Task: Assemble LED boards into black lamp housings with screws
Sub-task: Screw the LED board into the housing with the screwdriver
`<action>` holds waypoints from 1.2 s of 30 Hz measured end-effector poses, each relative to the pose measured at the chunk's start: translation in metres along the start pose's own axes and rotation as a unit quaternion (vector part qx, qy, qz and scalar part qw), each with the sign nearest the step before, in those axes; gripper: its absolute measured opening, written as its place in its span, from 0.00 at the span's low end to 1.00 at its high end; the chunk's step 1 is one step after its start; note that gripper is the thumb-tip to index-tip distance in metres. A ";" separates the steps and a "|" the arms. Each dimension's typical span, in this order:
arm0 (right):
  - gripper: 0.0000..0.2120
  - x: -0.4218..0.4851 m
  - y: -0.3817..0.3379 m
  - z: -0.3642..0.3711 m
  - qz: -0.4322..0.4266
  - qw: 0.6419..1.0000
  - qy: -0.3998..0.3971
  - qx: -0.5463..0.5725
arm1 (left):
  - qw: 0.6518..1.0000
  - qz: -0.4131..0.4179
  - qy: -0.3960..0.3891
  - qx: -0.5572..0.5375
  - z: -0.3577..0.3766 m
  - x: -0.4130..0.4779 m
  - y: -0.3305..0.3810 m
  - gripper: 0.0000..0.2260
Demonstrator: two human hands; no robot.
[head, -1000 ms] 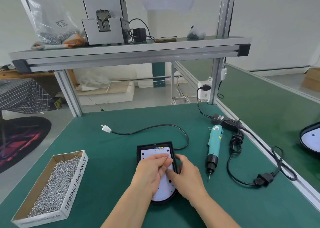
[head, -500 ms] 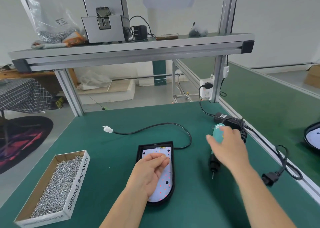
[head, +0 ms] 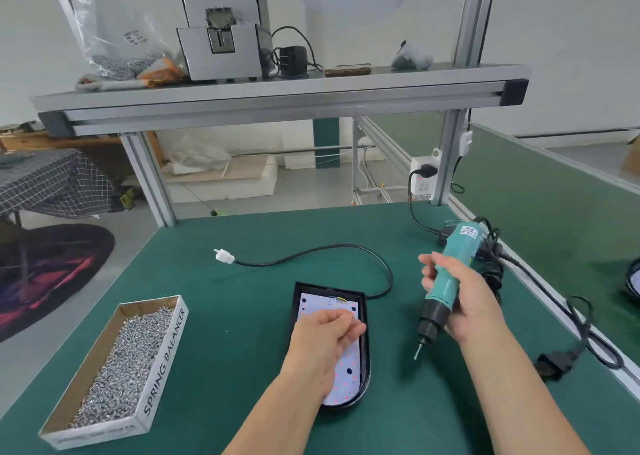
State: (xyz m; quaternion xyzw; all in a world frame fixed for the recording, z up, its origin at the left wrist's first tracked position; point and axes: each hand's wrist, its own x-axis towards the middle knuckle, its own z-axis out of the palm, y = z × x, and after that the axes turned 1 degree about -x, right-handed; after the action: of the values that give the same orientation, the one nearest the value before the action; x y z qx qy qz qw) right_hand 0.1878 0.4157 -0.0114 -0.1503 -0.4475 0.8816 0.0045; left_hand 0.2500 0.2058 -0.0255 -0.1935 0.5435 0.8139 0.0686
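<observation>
Now the right hand (head: 474,302) wraps the screwdriver (head: 462,246); the left hand (head: 322,343), fingers curled (pinching anything? cannot tell), rests on the board (head: 346,375), likely thin and fragile; hold its edges.

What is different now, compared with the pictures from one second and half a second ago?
The right hand left the white board, went right, gripped the green screwdriver lying on the table and lifted it; it now points down, tilted, beside the black housing. The left hand stayed on the board. The housing, its cable and the box of screws did not move.
</observation>
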 end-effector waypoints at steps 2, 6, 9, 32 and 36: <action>0.05 -0.011 -0.001 0.016 -0.042 0.998 -0.018 0.047 | 1.000 0.004 0.000 0.010 0.002 0.000 -0.002 0.04; 0.06 -0.022 -0.004 0.046 -0.118 0.986 0.039 0.109 | 1.000 -0.007 0.001 0.023 0.000 0.003 -0.001 0.05; 0.09 -0.025 -0.001 0.064 -0.193 0.975 0.078 0.072 | 0.999 -0.015 -0.001 0.036 -0.001 0.003 0.000 0.06; 0.11 -0.020 0.025 0.084 -0.270 0.950 0.157 0.007 | 0.998 -0.053 -0.005 -0.036 0.000 0.001 0.009 0.07; 0.11 -0.020 0.028 0.084 -0.273 0.949 0.158 0.000 | 0.998 -0.049 0.000 -0.041 0.000 -0.001 0.010 0.06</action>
State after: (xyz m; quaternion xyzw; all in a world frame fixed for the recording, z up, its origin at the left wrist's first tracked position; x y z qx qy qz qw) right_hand 0.1875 0.3294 0.0183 -0.1599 -0.4647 0.8117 0.3156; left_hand 0.2476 0.2020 -0.0171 -0.2226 0.4999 0.8310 0.1001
